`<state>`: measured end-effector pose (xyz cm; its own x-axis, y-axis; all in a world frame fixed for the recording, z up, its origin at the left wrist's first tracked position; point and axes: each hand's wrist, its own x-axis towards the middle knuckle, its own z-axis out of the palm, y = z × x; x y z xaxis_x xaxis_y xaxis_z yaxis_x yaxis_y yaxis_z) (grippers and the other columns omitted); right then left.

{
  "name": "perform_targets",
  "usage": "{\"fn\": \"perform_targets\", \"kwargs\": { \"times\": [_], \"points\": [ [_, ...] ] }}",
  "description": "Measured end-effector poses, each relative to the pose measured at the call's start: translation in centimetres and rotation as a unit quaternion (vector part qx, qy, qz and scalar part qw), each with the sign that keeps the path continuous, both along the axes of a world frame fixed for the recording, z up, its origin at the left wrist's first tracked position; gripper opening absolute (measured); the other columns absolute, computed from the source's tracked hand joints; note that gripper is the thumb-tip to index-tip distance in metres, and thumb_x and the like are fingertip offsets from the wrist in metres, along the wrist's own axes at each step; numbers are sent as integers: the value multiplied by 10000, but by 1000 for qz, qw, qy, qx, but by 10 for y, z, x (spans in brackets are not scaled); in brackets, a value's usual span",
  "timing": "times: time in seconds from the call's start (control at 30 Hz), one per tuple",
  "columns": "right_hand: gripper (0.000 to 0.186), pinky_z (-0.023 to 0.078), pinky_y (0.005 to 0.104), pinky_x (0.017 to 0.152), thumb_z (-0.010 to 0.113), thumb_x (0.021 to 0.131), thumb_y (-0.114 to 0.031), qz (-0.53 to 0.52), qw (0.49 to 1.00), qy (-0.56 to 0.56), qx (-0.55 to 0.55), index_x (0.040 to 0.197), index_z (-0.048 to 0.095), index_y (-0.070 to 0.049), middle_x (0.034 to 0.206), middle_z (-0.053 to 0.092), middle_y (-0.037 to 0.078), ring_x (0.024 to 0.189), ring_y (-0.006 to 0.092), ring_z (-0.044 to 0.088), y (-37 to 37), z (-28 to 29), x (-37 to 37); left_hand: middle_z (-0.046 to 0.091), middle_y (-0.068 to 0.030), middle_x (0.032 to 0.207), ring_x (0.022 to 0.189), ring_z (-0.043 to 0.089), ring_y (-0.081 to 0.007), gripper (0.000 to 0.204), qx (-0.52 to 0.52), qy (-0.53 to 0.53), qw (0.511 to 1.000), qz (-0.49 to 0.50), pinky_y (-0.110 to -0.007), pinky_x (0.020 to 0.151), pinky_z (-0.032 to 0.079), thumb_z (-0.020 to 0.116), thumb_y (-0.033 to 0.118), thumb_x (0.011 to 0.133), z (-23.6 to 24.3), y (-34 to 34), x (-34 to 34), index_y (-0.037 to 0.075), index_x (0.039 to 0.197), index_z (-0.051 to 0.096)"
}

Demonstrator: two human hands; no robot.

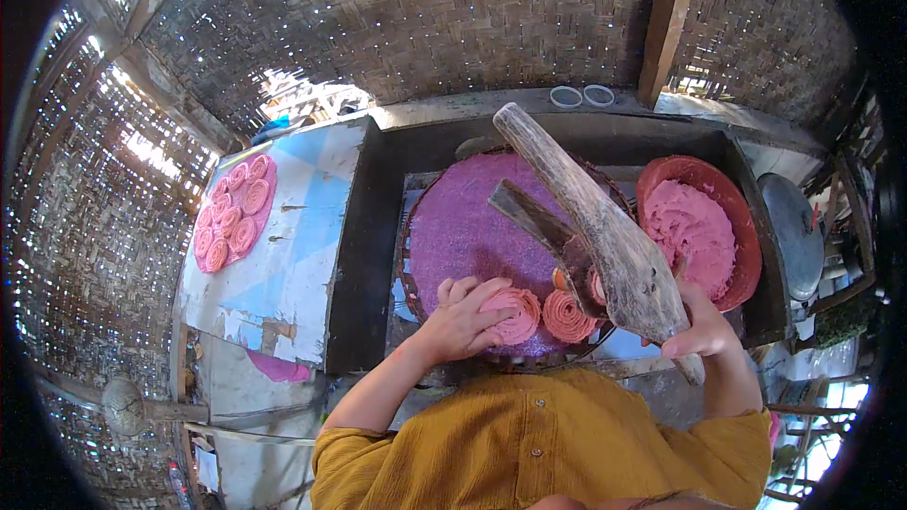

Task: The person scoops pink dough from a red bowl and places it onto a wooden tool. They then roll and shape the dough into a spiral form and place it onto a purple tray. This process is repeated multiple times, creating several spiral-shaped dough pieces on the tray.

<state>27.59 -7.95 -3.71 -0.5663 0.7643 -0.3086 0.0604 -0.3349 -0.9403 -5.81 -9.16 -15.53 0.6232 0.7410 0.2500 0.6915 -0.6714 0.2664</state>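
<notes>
My right hand (699, 331) grips the lower end of a long weathered wooden lever (586, 217), with a darker wooden piece (524, 212) beneath it. My left hand (458, 321) has its fingers apart, resting on the purple mesh round (458, 208) and the edge of a pink coiled swirl (513, 316). A second pink swirl (569, 316) lies just right of it, and another is partly hidden under the wood. The mesh round sits inside a dark wooden trough (359, 255). A red basin (746, 255) at the right holds pink dough (690, 217).
A white-and-blue board (321, 179) on the left carries several pink swirls (236, 208) on a pink sheet. A metal lid (792, 227) stands beyond the basin. Two small rings (581, 96) lie on the back ledge. Woven bamboo walls (378, 9) surround the workspace.
</notes>
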Motion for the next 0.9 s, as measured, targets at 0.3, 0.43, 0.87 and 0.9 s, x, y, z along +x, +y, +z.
{"fn": "perform_targets", "kwargs": {
  "times": [0.3,0.43,0.87,0.9],
  "points": [
    [846,360,278,876,808,460,-239,6,1000,-9,-7,1166,464,76,1061,559,83,971,150,501,0,3,-7,427,-46,1253,1075,371,-304,418,-27,-27,999,0,-452,910,237,486,494,773,3,-6,-12,223,1072,597],
    [850,356,277,880,804,474,-276,80,997,-14,9,1177,464,62,1074,553,80,983,151,493,8,0,-17,389,-75,1307,1161,350,-301,564,-38,-101,992,66,-450,958,234,424,566,795,-3,11,-22,187,1205,500],
    [638,480,311,777,598,759,-405,184,973,15,-140,1170,457,62,1060,570,167,893,212,589,54,-4,-93,533,-71,899,941,526,-275,777,-268,-833,375,-306,-446,921,372,404,657,769,101,85,-47,167,1350,246],
    [616,479,315,787,584,777,-402,172,975,-27,-140,1167,462,60,1065,569,166,901,208,588,57,2,-98,533,-70,880,902,535,-265,760,-265,-847,358,-291,-443,908,381,394,650,779,88,89,-52,167,1348,249]
  ]
}}
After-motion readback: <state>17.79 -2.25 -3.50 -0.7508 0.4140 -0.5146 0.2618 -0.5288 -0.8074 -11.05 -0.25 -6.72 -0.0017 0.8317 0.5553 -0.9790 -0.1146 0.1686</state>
